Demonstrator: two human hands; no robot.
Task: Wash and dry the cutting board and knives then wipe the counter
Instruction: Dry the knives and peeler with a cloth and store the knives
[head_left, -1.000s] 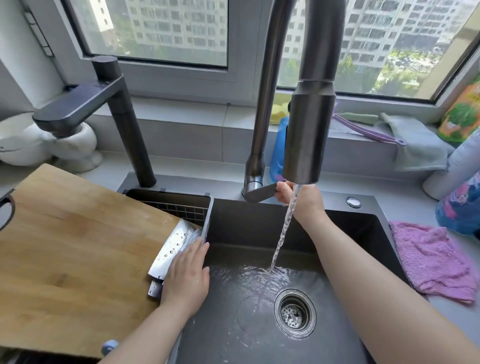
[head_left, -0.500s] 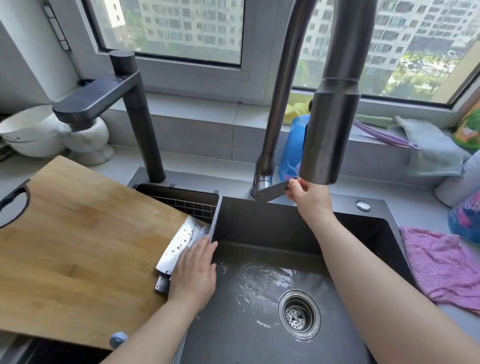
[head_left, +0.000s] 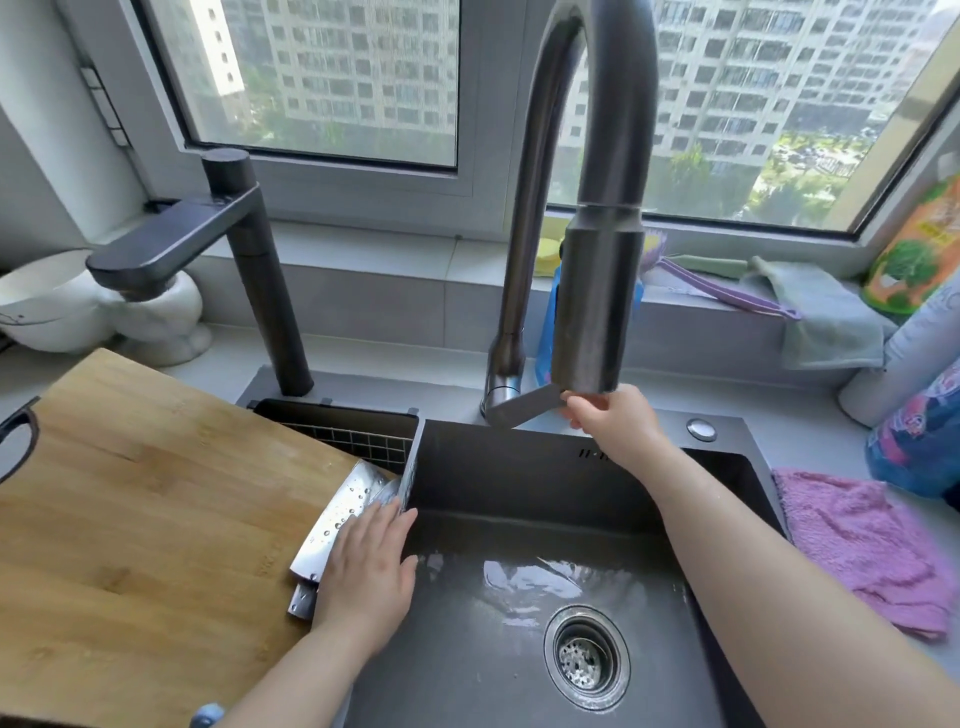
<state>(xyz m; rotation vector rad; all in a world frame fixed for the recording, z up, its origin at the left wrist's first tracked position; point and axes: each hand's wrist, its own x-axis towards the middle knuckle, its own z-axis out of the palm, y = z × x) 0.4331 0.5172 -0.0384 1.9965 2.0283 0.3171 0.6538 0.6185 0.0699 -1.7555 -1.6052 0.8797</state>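
Water's off: the stream is gone, only a wet film left in the sink (head_left: 519, 483), and the right hand (head_left: 618, 421) still pinches the faucet lever (head_left: 524, 408) behind it. Left hand (head_left: 369, 566) stays flat on the knives (head_left: 337, 512), on the cutting board (head_left: 145, 509) left of the sink.

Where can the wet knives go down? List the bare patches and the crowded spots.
Bare: the middle of the cutting board, left of the cleaver under the left hand; the sink floor around the drain. Crowded: the right counter with the pink cloth, the windowsill with brush and green cloth, the rim where the right hand holds the faucet lever.
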